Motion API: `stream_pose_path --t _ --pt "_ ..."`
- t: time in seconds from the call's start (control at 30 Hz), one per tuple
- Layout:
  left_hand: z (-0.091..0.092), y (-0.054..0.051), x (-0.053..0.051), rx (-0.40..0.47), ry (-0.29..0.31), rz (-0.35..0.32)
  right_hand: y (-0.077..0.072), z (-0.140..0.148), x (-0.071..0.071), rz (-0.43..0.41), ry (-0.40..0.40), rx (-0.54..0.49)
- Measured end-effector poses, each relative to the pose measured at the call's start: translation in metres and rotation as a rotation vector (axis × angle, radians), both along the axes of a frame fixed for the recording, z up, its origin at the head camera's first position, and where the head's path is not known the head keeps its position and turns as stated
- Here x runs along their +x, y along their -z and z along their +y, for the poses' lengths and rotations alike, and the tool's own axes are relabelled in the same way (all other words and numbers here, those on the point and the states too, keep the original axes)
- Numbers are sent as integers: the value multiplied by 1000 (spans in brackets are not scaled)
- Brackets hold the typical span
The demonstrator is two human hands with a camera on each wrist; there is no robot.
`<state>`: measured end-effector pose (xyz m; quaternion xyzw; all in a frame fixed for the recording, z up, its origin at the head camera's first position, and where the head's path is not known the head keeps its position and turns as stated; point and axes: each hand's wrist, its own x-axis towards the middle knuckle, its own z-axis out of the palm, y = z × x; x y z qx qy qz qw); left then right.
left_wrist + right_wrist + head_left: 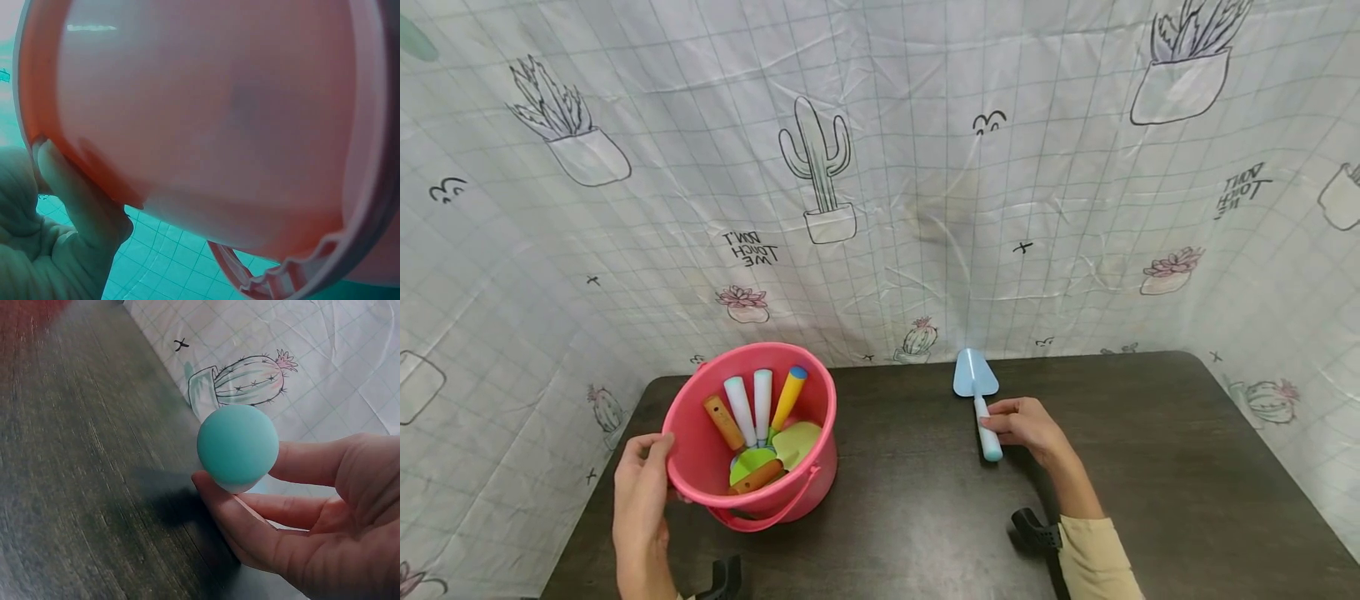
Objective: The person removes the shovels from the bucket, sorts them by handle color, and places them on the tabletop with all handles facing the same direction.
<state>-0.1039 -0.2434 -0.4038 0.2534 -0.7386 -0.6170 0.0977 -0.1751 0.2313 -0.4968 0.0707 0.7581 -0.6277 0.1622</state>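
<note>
Left hand (640, 487) pinched on the left rim of a round pink plastic bucket (700, 454), thumb over the lip. Bucket is placed toward the back-left corner of a dark brown wood-grain desk (910, 508); its pink carrying handle (790, 507) is hung down at the front. Inside, left to right: a brown wooden handle (724, 423), two white handles (741, 410) leaned side by side, a yellow handle with blue cap (788, 398). Below them, a bright green piece (747, 463) is partly covered by a second brown handle (758, 477); a pale yellow-green blade (799, 442) is seen at right. Right of centre, near the desk's back edge, a trowel with pale blue blade and white, teal-ended handle (980, 403) is pointed backward. Its handle is held in the fingers of the right hand (1030, 429); contact with the desk cannot be told. Beige sleeve (1097, 558) is worn on the right arm.
</note>
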Motion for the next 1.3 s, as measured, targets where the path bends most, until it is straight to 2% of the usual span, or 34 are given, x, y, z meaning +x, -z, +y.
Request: stream_pose_path --t 0.33,0.87,1.1,1.3 --pt "0 2 0 -20 -8 -13 0 -1 3 15 29 67" --pt "-1 0 0 -14 -11 -29 -4 -8 2 74 74 303" --pt "0 0 0 -9 -24 -13 -4 -9 -1 143 75 435" --pt "1 -1 -2 -10 -22 -2 -6 -6 -1 129 71 390"
